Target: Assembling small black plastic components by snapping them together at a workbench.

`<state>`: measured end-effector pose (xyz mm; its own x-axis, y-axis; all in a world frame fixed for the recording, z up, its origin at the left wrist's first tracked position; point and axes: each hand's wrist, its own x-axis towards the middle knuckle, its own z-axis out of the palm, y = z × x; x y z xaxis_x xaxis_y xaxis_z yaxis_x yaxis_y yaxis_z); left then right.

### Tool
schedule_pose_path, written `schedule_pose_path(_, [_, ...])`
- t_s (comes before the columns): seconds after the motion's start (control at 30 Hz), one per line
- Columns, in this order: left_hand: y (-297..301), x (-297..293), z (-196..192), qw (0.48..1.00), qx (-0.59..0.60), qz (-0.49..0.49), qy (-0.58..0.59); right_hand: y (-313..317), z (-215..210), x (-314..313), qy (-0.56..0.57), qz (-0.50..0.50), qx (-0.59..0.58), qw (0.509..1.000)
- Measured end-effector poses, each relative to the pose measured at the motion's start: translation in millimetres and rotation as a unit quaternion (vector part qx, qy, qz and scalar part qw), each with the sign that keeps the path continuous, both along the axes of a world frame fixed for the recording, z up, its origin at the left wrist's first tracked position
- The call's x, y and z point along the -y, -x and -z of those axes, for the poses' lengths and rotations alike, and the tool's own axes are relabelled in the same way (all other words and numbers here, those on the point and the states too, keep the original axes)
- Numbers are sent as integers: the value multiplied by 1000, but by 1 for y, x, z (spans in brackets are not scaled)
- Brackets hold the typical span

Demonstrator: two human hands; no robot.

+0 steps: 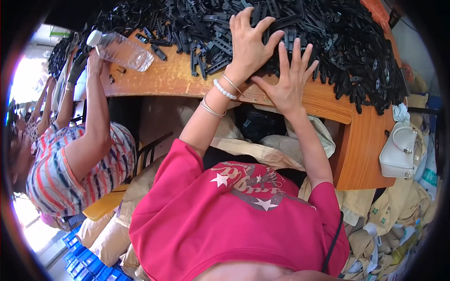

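A big heap of black plastic clips (328, 33) covers the far part of an orange-brown wooden table (173, 77). My left hand (251, 42), with a white bead bracelet and thin bangles at the wrist, lies flat on the heap's near edge with fingers spread. My right hand (286, 79) is just beside it, fingers also apart, its palm over the table's front edge and its fingertips on the clips. Neither hand is closed around a piece. Under the table edge below my hands, an open beige sack (281, 145) shows dark contents.
A clear plastic bottle (124, 49) lies on its side at the table's left. A co-worker in a striped shirt (79, 164) sits at my left, one gloved hand (77, 65) on the table. A white handbag (398, 150) hangs at the right. Sacks and blue crates (84, 262) are on the floor.
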<state>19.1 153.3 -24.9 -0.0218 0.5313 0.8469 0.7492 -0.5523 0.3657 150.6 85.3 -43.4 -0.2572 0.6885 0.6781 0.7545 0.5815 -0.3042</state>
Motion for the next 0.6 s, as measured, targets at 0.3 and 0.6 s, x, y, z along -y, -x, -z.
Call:
schedule_pose_path(0.3, [62, 56, -5, 979, -117, -143, 82, 2, 1, 3, -13, -57, 62, 996])
schedule_pose_path(0.6, [50, 59, 27, 975, -68, -84, 193, 5, 0, 8, -2, -51, 61, 997])
